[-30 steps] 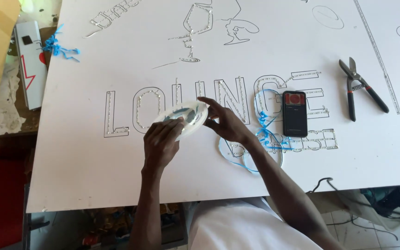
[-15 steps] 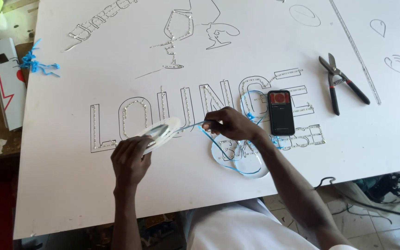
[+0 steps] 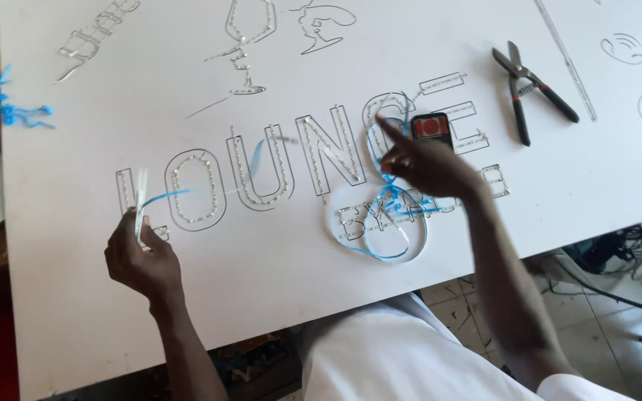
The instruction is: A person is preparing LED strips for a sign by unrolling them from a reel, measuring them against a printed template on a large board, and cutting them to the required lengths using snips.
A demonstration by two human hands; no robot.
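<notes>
My left hand [image 3: 139,256] pinches the light, limp blue strip [image 3: 159,198] near the desk's [image 3: 76,134] near edge, best gripped by its flat faces; my right hand [image 3: 429,165] hovers released, forefinger out.

We see a matt white board [image 3: 187,297], smooth, with letter outlines [image 3: 261,174] filled by small glossy beads like clear plastic. The strip [image 3: 380,238] looks like glossy blue-and-white plastic film, curling in loops. The cutters [image 3: 518,82] have dull grey metal blades and dark, red-edged plastic grips. The phone [image 3: 432,126] has a shiny glass face.
</notes>
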